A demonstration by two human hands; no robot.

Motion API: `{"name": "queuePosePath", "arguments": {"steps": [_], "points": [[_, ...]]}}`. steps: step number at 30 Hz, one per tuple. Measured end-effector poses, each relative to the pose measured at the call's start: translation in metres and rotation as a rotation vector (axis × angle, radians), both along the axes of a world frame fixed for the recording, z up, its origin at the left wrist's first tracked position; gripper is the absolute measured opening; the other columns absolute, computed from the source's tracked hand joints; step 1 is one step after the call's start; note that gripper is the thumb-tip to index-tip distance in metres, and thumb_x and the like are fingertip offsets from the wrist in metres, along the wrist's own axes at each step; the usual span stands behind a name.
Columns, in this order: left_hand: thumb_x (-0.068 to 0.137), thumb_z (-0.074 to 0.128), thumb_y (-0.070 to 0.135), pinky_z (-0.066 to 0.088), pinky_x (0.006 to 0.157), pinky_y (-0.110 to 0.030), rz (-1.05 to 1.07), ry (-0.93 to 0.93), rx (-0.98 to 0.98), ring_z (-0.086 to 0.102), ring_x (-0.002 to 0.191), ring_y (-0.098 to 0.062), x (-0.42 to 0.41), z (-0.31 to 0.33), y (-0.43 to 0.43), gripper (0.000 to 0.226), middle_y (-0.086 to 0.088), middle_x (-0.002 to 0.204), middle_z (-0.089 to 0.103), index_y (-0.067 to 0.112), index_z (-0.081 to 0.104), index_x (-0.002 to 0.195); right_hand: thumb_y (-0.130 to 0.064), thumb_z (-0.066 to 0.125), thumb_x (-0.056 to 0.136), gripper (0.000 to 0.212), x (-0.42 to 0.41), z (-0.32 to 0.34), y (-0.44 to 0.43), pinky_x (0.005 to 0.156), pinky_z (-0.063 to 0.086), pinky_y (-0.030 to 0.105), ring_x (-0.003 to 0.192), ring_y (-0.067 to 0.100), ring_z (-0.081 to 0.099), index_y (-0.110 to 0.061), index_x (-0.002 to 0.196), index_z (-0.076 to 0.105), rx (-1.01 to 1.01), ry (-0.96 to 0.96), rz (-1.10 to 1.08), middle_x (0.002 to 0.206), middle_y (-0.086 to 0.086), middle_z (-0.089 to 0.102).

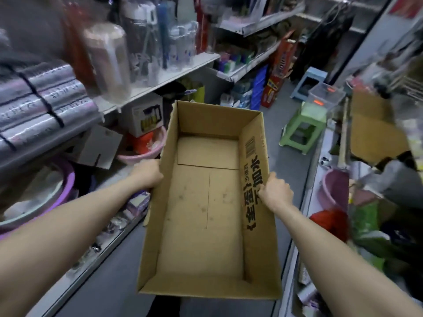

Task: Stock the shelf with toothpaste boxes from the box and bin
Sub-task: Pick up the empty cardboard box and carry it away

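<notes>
- One cardboard box [194, 225], open-topped, is held lengthwise over the grey aisle floor, between the shelving on either side. Its bare bottom and all four inner walls show, and black print runs along the right wall.
- Two hands hold it. The left hand [147, 173] clasps the left wall from outside (its fingertips are hidden behind the cardboard). The right hand [275, 191] has its fingers curled over the right wall's rim.
- One white shelf [160, 81] at the left carries clear bottles [183, 46], too smeared by blur to count.
- Two plastic stools stand beyond the box, a green stool [302, 131] and a blue stool [309, 83].
- A second carton [370, 133] at the right is partly cut off behind clutter.
- Labels on the shelves cannot be read.
</notes>
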State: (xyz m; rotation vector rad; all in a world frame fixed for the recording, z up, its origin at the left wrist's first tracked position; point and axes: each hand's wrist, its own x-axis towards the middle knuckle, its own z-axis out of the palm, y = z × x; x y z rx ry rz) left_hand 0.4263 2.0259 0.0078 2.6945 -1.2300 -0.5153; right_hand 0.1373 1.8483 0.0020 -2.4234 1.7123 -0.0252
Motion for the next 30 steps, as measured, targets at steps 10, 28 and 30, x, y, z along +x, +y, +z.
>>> {"name": "queuePosePath", "arguments": {"steps": [10,28,30], "points": [[0.086,0.05,0.017,0.048,0.079,-0.033,-0.213,-0.001,-0.002,0.063,0.104,-0.032,0.078,0.013,-0.268,0.033,-0.013,0.117,0.065,0.014,0.059,0.118,-0.024,0.051,0.096,0.028,0.04,0.016,-0.191,0.069,0.041,0.037,0.1,0.039,0.061,-0.005,0.115,0.045,-0.046,0.012,-0.233,0.107,0.019,0.065],[0.087,0.047,0.016,0.057,0.078,-0.038,-0.381,-0.017,0.037,0.067,0.082,-0.03,0.104,0.001,-0.739,0.026,-0.011,0.097,0.067,0.016,0.058,0.11,-0.019,0.05,0.095,0.038,0.06,0.006,-0.598,0.073,0.046,0.037,0.104,0.038,0.062,-0.003,0.129,0.043,0.005,0.0,-0.436,0.111,0.02,0.066],[0.084,0.047,0.016,0.058,0.076,-0.037,-0.373,-0.01,0.022,0.066,0.085,-0.031,0.107,0.004,-0.789,0.03,-0.012,0.098,0.066,0.019,0.058,0.112,-0.017,0.05,0.095,0.042,0.066,0.012,-0.646,0.073,0.046,0.037,0.104,0.038,0.062,-0.003,0.133,0.041,0.018,0.003,-0.447,0.111,0.019,0.066]]}}
